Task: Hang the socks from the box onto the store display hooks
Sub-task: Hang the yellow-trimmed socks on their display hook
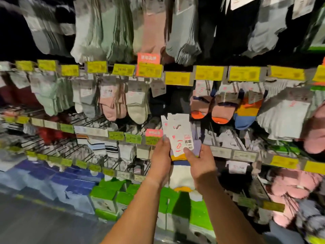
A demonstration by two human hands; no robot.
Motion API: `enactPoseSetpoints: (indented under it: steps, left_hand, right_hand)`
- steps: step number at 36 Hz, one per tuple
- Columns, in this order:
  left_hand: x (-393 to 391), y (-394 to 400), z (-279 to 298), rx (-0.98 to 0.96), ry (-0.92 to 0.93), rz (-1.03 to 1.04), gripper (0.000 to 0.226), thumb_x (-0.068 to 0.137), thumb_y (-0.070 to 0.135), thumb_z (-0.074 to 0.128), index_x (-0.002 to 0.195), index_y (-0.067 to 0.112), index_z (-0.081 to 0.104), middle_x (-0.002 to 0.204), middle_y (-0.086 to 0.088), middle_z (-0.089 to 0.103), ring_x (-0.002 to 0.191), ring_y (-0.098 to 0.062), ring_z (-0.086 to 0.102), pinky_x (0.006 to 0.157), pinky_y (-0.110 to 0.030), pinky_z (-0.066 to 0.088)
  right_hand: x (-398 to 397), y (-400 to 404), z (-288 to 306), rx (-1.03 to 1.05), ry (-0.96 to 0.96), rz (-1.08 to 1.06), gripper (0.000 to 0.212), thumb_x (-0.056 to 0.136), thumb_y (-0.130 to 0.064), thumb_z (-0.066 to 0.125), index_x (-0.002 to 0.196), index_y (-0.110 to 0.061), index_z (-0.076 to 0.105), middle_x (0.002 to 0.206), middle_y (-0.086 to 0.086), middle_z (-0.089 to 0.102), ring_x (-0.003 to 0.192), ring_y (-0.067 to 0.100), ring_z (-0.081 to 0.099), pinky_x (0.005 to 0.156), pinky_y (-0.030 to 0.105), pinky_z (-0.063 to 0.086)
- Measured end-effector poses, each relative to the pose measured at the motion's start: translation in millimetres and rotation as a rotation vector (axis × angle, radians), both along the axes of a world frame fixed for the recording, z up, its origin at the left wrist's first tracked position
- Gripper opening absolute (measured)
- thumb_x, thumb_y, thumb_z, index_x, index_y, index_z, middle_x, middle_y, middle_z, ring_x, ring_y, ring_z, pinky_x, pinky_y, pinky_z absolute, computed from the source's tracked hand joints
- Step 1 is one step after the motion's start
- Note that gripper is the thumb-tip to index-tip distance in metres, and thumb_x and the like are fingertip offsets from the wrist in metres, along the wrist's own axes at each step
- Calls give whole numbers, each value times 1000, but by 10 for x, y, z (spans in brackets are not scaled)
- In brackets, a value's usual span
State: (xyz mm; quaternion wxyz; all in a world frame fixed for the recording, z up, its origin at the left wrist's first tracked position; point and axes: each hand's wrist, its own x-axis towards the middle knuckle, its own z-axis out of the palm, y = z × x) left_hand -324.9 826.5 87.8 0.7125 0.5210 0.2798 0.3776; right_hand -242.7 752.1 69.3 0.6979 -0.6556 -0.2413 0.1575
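Both bare forearms reach up from the bottom edge toward the sock wall. Left hand (pixel 161 155) and right hand (pixel 198 162) together grasp a pair of socks (pixel 182 175) with a white card (pixel 179 134) on top; the left fingers curl around the card's left edge, the right thumb presses its lower front. Card and socks sit just below the orange-toed socks (pixel 219 113) hanging on the wall. Left of the card run yellow price tags (pixel 133 138) and bare black hooks (pixel 58 143). Below the socks stand green boxes (pixel 112 192).
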Motion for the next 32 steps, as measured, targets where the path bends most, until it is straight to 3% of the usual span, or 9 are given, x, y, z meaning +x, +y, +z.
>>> enactPoseSetpoints:
  steps: [5,7,10,13,16,19,21,24,32]
  left_hand:
    - [167,516,-153,40,-38,2,24,109,23,43,131,26,53,113,-1,75,95,-11,74,74,-24,57]
    - [205,671,-188,44,-58,-2,27,108,20,45,133,18,53,119,-8,73,91,-10,74,70,-22,58]
    - [236,922,-218,64,-35,-30,33,106,21,50,135,5,48,131,-19,66,106,-21,71,89,-35,59]
    - [260,1202,-232,51,-14,-26,54,100,36,61,143,8,47,143,-12,58,130,-28,57,114,-52,42]
    - [302,1478,-211,218,105,18,51,100,38,57,141,9,50,142,-15,56,132,-31,54,114,-48,41]
    - [303,1672,-215,297,111,-27,53,101,29,59,145,3,45,145,-16,54,131,-26,53,111,-20,38]
    - [312,1716,-198,240,78,-77,58,95,40,64,144,13,48,140,-8,60,128,-23,57,115,-35,41]
    - [327,1790,-295,229,14,-128,64,86,52,65,140,20,52,132,-4,66,126,-27,61,109,-62,42]
    - [401,1641,-197,290,-53,-116,53,92,41,62,137,13,53,132,-8,66,124,-23,62,109,-49,46]
  right_hand:
    - [0,334,107,-18,-105,12,19,87,-30,70,96,-16,61,89,-1,70,82,17,67,72,29,53]
    - [63,465,120,-49,-140,-17,20,82,-36,63,87,-16,62,83,-3,70,78,16,66,67,26,49]
    - [130,617,121,-72,-172,-80,21,92,-29,63,76,-16,56,75,10,61,72,23,56,64,26,40]
    - [165,750,92,-35,-103,-117,21,96,-17,63,77,-11,56,67,8,52,62,14,51,59,17,41]
    - [121,918,80,57,-30,-174,28,92,-32,67,90,-5,60,71,12,52,69,27,51,63,32,43]
    - [38,1016,104,85,15,-199,26,95,-24,65,89,1,59,72,11,53,68,21,52,63,35,41]
    - [0,1058,145,86,36,-187,23,94,-26,64,86,-5,61,74,10,60,71,22,59,64,38,47]
    - [-3,1112,150,71,62,-169,20,80,-46,64,78,-26,64,87,16,68,87,39,67,75,57,55]
    - [191,1040,220,48,63,-158,23,80,-40,68,80,-18,63,92,18,71,90,42,68,73,65,54]
